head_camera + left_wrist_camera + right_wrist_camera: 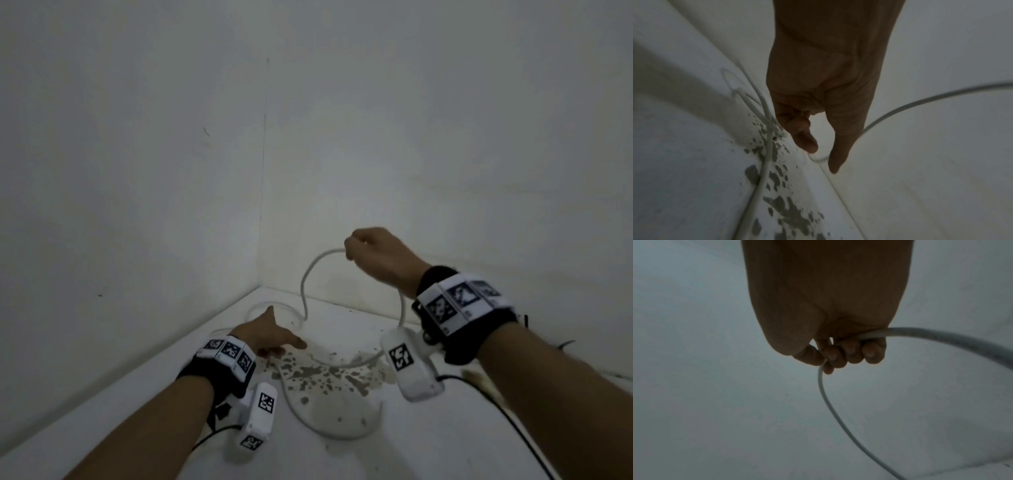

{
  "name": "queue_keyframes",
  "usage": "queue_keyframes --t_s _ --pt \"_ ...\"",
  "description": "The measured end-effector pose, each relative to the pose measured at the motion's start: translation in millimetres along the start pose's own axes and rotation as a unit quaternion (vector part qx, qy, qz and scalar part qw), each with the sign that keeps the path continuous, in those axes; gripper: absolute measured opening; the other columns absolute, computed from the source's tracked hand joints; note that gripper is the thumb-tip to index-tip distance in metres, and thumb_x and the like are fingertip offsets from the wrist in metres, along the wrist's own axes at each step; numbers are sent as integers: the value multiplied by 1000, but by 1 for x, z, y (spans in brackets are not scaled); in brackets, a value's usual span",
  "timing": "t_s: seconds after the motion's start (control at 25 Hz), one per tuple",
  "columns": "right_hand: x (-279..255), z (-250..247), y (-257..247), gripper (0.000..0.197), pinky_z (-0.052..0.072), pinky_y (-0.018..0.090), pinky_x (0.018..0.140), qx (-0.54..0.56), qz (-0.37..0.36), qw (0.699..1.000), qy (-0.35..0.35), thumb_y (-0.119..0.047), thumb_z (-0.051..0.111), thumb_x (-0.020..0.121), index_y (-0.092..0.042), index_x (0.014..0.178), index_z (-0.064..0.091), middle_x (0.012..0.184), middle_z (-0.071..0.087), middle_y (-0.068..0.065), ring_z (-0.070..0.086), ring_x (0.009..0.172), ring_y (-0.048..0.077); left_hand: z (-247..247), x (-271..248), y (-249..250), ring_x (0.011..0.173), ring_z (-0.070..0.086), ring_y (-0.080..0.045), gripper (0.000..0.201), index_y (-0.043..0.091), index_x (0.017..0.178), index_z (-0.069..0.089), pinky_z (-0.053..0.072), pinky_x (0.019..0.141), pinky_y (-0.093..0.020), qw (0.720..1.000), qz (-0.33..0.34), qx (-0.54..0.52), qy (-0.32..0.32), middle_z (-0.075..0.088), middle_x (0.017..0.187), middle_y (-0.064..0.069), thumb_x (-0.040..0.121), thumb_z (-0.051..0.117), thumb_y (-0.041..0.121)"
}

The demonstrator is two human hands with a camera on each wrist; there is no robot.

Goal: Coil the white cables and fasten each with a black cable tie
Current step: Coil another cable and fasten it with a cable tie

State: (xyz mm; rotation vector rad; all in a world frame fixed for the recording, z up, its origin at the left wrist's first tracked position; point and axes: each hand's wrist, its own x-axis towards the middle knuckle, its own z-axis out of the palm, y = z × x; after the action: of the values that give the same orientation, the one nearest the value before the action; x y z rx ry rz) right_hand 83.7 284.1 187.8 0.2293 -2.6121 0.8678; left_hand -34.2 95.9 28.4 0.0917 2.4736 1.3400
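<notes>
A long white cable [304, 284] snakes over the white table [428, 445] in the corner. My right hand [352, 246] is raised above the table and grips this cable [941, 335] in a fist [830, 360]; one length arcs down to the left, the other drops behind my wrist to a loop on the table. My left hand [287, 325] hovers low near the corner, thumb and forefinger spread [822, 158] over thin white cable strands [766, 162], holding nothing that I can see. No black cable tie shows in any view.
Two white walls meet in a corner [262, 240] close behind the hands. Grey-brown stains [318, 373] blot the table's middle under the cable loop. A black wire [496, 407] runs from my right wrist unit over the table's right side.
</notes>
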Motion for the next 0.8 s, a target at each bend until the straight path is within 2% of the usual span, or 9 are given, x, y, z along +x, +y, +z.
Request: queue_keyframes --t_s 0.08,0.16,0.24,0.32,0.44,0.48,0.6,0.68,0.8 --pt "-6 -28 -14 27 27 25 53 70 8 996 62 -25 47 96 -6 79 57 59 40 -3 35 53 14 5 12 4 69 62 -14 128 26 156 6 53 51 -27 999 30 15 30 61 118 -9 61 89 44" --pt "-15 -46 -23 23 29 21 49 109 1 987 117 -26 51 92 -11 75 57 51 37 -8 32 48 11 8 22 8 76 66 -16 137 29 156 2 59 60 -33 996 59 51 36 60 121 -9 53 86 62" --pt "-23 -59 -26 25 29 16 42 118 -18 983 142 -27 61 89 -8 73 59 45 38 -11 31 41 7 17 23 19 93 66 -19 131 37 155 -6 58 67 -30 994 77 76 -3 56 129 -10 61 79 69" --pt "-29 -72 -27 24 27 15 41 136 -35 980 139 -24 69 89 -9 71 61 48 40 -7 30 40 6 30 21 32 116 57 -22 130 40 155 -6 56 76 -28 986 106 122 -47 44 147 -12 60 76 74" --pt "-32 -92 -25 24 27 17 42 155 -38 973 169 -25 70 90 -11 71 63 45 38 -9 29 40 7 58 27 30 144 31 -28 154 36 157 7 39 111 -40 942 92 312 -80 20 162 -9 25 60 98" --pt "-32 -97 -23 24 27 16 42 146 -37 973 177 -25 70 90 -10 72 64 45 37 -9 29 40 6 69 27 25 145 28 -28 146 37 156 17 33 115 -41 928 80 353 -88 20 162 -6 30 59 99" --pt "-33 -104 -14 23 28 13 40 108 -36 975 191 -25 70 89 -6 77 66 50 40 -5 30 39 4 87 25 13 144 23 -31 90 36 152 29 27 116 -43 915 103 384 -66 24 157 -7 77 58 76" --pt "-33 -104 -7 24 29 12 40 90 -31 975 200 -27 70 89 -7 77 66 50 42 -5 32 39 4 86 23 8 144 19 -34 79 26 154 23 25 115 -44 910 103 402 -4 22 157 -11 90 54 59" --pt "-34 -103 5 25 29 13 41 95 -12 972 216 -29 70 88 -7 77 66 48 42 -7 32 40 4 68 20 1 141 27 -34 56 15 148 33 22 115 -46 857 59 495 128 33 152 -12 97 45 36"
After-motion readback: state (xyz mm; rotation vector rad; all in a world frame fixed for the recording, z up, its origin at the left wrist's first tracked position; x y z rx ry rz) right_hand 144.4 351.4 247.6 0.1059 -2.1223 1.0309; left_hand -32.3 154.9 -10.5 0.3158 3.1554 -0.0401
